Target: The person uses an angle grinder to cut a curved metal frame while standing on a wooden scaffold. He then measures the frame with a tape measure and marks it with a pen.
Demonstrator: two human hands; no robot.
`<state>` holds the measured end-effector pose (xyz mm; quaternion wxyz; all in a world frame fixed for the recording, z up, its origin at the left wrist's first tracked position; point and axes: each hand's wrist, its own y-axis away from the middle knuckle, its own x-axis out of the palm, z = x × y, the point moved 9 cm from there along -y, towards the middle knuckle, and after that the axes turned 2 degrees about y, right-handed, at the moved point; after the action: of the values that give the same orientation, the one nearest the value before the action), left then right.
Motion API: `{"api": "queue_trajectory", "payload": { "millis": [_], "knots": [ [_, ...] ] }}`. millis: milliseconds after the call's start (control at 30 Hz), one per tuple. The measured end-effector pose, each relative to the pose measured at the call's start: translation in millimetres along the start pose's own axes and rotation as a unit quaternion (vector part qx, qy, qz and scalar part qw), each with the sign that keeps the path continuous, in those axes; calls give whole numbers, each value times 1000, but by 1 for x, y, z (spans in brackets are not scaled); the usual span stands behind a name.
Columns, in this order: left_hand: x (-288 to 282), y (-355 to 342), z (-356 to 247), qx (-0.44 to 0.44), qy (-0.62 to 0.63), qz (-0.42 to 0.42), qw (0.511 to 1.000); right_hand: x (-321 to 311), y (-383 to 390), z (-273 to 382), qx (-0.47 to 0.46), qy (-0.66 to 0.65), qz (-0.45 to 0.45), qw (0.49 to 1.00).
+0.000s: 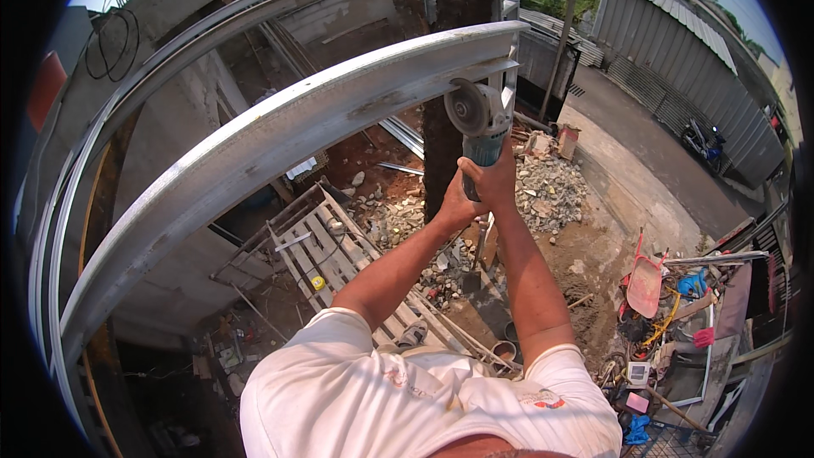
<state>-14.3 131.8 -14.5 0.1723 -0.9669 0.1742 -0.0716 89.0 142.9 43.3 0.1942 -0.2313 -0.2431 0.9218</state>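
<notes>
Against the steel beam (280, 131), angle grinder (479, 119) upright, disc uppermost, in both hands.

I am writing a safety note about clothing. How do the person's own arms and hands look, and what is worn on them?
Both forearms are bare, and no watch or wristband shows. The left hand and the right hand show no gloves. The person wears a white short-sleeved shirt; its sleeves end above the elbows. A small red and blue mark is printed near the right shoulder.
</notes>
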Motion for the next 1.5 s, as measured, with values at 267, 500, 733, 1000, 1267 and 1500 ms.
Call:
{"api": "queue_trajectory", "payload": {
  "millis": [267, 500, 733, 1000, 1267, 1500],
  "knots": [
    [-10, -2, 6, 29, -49, -25, 998, 4, 0, 7, -17, -31, -4, 999],
    [-2, -2, -1, 2, 23, 4, 1000, 2, -1, 4, -13, -31, -4, 999],
    [-15, -5, 22, 5, -24, -21, 999, 6, -1, 6, -4, -18, 1, 1000],
    [-11, -3, 9, -7, -15, -7, 1000, 3, -1, 11, 3, -38, 5, 999],
    [-7, -1, -11, 24, 24, -2, 999, 6, -2, 11, -5, -52, 3, 999],
    [-11, -1, -11, 14, 14, -10, 1000, 9, -3, 12, -5, -64, 10, 998]
  ]
}}
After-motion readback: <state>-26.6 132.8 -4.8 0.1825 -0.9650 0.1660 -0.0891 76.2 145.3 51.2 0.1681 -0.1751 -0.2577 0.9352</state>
